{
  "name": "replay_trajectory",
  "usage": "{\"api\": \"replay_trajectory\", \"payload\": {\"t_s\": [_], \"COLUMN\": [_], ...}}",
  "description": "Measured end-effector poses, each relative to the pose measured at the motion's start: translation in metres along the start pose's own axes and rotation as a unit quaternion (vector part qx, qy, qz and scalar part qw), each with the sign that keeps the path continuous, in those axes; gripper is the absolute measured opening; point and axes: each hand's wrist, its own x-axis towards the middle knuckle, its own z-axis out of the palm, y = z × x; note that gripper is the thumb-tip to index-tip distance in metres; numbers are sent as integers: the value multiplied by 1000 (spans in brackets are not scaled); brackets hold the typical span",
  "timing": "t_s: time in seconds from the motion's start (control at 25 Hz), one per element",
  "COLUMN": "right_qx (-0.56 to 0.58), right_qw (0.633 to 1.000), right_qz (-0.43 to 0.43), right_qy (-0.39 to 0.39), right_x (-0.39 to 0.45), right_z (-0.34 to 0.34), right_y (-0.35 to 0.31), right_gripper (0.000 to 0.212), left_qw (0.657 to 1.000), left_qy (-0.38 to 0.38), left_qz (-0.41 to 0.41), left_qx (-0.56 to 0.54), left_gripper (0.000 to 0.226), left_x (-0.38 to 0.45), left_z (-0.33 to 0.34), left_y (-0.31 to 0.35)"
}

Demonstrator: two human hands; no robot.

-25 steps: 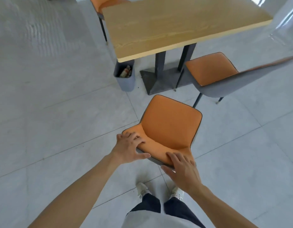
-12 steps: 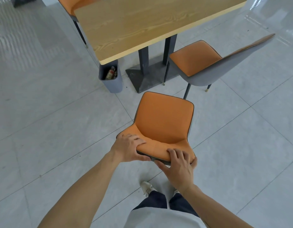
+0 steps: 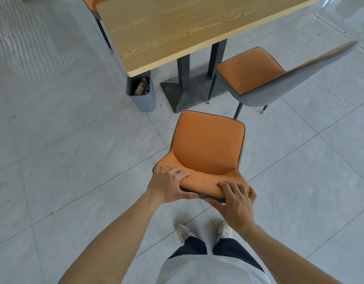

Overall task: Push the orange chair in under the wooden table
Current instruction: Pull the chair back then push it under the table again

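Observation:
An orange chair (image 3: 207,146) with a grey shell stands on the tiled floor in front of me, its seat facing the wooden table (image 3: 177,27). My left hand (image 3: 170,184) grips the left end of the backrest's top edge, fingers over the orange side and thumb on the grey back. My right hand (image 3: 235,201) grips the right end the same way. The seat's front edge lies just short of the table's dark base (image 3: 187,93) and is not under the tabletop.
A second orange chair (image 3: 265,76) stands to the right, its seat partly at the table's side. A grey bin (image 3: 142,97) holding bottles sits at the table's near-left corner. A third orange chair (image 3: 91,3) peeks out behind the table. My feet are behind the chair.
My right hand went from resting on the backrest to gripping its top edge. The chair and I have come closer to the table's base.

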Motion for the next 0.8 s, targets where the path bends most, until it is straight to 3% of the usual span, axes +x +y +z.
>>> {"api": "replay_trajectory", "payload": {"t_s": [0.32,0.8], "right_qx": [-9,-51], "right_qw": [998,959], "right_qz": [-45,-215], "right_qy": [-48,-179], "right_x": [37,192], "right_z": [-23,-82], "right_y": [47,130], "right_gripper": [75,86], "left_qw": [999,955], "left_qy": [30,125], "left_qz": [-44,-263], "left_qx": [-2,-56], "left_gripper": [105,99], "left_x": [26,104], "left_z": [0,-11], "left_y": [36,117]}}
